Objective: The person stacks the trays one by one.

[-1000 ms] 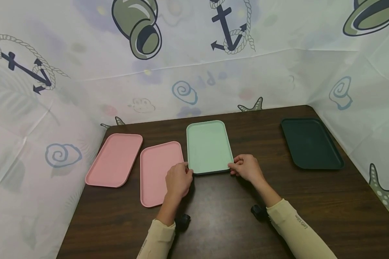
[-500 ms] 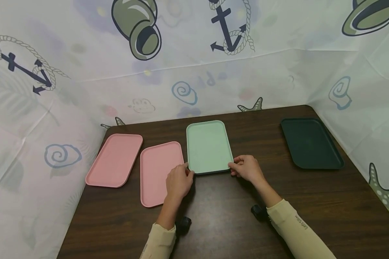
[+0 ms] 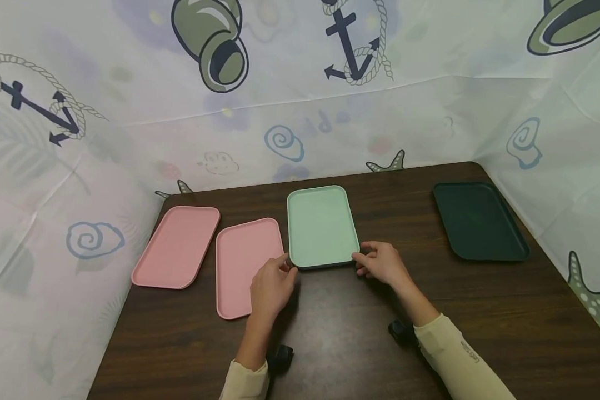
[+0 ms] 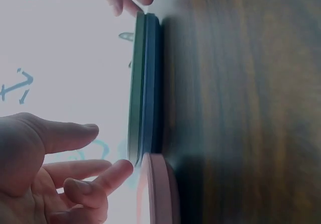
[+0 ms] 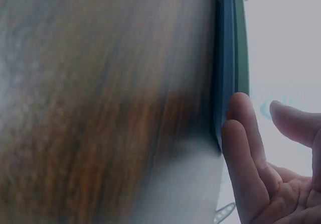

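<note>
A light green tray (image 3: 322, 225) lies on top of a dark blue-looking tray (image 4: 152, 78), their edges nearly lined up. My left hand (image 3: 271, 286) is at the stack's near left corner, thumb and fingers spread apart with nothing between them. At the near right corner is my right hand (image 3: 384, 264); in the right wrist view its fingertips (image 5: 239, 103) overlap the tray edges while the thumb stands away. A pink tray (image 3: 245, 258) sits just left of the stack, partly behind my left hand.
Another pink tray (image 3: 177, 247) lies at the table's left edge. A dark green tray (image 3: 480, 222) is at the far right. The brown wooden table (image 3: 340, 344) ends at a white patterned cloth (image 3: 420, 122) behind and at the sides.
My left hand has drawn back slightly toward me and left, its fingers loosening from the corner. The right hand has shifted only a little. The trays stay put.
</note>
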`<state>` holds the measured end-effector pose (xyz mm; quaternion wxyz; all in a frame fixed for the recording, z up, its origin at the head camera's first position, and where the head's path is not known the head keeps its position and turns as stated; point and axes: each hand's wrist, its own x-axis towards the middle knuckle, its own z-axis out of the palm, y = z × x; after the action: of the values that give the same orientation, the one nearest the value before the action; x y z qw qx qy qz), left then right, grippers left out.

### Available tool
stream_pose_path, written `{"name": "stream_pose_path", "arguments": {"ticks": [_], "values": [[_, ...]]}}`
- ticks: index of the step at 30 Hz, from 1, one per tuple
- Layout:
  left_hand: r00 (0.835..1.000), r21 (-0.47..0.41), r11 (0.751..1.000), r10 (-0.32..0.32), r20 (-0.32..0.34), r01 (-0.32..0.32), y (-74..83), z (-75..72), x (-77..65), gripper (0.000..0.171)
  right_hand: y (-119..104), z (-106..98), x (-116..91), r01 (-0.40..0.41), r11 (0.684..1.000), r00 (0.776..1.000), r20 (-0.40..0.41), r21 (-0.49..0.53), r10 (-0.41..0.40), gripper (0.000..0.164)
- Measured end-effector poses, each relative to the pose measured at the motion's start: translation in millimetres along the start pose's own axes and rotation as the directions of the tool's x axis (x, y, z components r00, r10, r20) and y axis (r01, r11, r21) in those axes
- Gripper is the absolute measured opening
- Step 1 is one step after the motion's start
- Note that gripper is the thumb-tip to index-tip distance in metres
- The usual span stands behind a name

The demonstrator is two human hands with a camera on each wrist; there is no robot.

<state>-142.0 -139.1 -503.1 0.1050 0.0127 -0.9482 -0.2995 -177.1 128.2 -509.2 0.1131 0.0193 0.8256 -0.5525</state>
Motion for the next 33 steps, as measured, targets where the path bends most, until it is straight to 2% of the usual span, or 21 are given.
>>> {"name": "stream_pose_path", "arguments": {"ticks": [7, 11, 15, 21, 24, 27, 33], "values": [[0.998, -0.062, 0.998, -0.026, -0.051, 0.023, -13.5, -15.3, -20.9, 0.036, -4, -2, -7, -0.012, 0.999, 1.0, -0.021, 0.045, 0.013, 0.042], [0.994, -0.084, 0.994, -0.073, -0.081, 0.066, -25.3, -29.6, -28.2, 0.034, -8, 1, -11, -0.015, 0.999, 1.0, -0.002, 0.046, 0.015, 0.03], [0.979, -0.068, 0.988, -0.15, -0.135, 0.142, -45.6, -46.1, -35.3, 0.032, -12, 10, -15, 0.031, 0.999, 0.996, 0.079, 0.019, -0.032, 0.023], [0.943, -0.022, 0.965, -0.259, -0.209, 0.261, -83.7, -65.3, -49.9, 0.03, -14, 36, -21, 0.096, 0.995, 0.966, 0.241, -0.007, -0.091, 0.022], [0.927, -0.005, 0.946, -0.32, -0.194, 0.325, -98.2, -73.2, -56.2, 0.032, -17, 50, -22, 0.096, 0.995, 0.953, 0.289, 0.003, -0.093, 0.023], [0.911, 0.013, 0.921, -0.383, -0.154, 0.389, -108.7, -80.1, -61.1, 0.036, -20, 64, -21, 0.094, 0.995, 0.948, 0.303, 0.018, -0.095, 0.023], [0.884, 0.041, 0.884, -0.462, -0.064, 0.465, -118.6, -86.3, -65.7, 0.042, -28, 89, -19, 0.091, 0.996, 0.942, 0.322, 0.025, -0.094, 0.029]]}}
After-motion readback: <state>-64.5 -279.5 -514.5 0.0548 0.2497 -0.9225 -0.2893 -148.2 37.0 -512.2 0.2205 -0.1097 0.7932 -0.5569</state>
